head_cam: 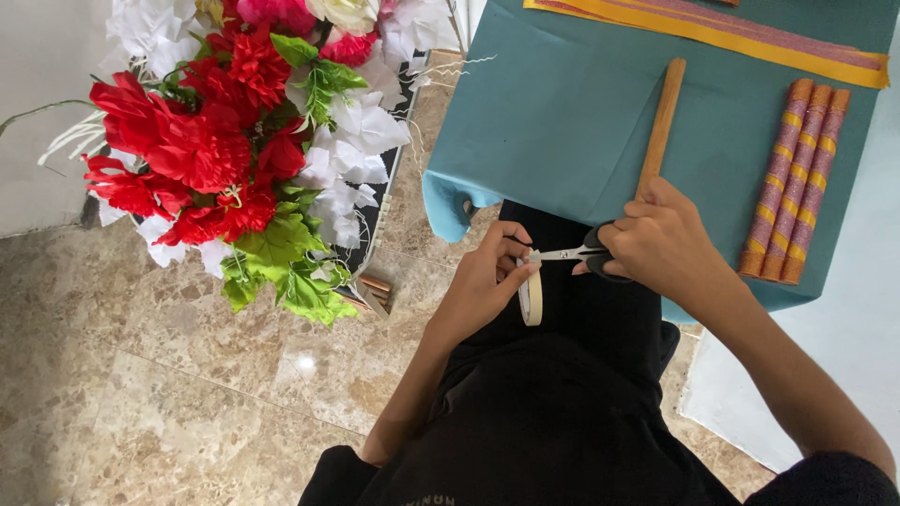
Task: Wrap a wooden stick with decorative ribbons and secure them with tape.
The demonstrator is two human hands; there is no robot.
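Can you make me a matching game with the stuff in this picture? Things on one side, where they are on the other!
Things:
1. scissors
2. tape roll
3. three wrapped sticks
4. red and white flowers

Places:
A. lying on the teal sheet
B. in the right hand
C. standing over the stone floor
D. in the left hand

Pairs: 1-B, 2-D, 3-A, 4-C

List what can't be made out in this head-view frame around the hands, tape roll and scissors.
- Scissors: handles hidden inside the right hand; whether the blades are cutting tape is too small to tell.
- Tape roll: seen edge-on, partly covered by the left hand.
- Wooden stick: lower end hidden behind the right hand.
- Striped strip and flower arrangement: cut off by the top edge.
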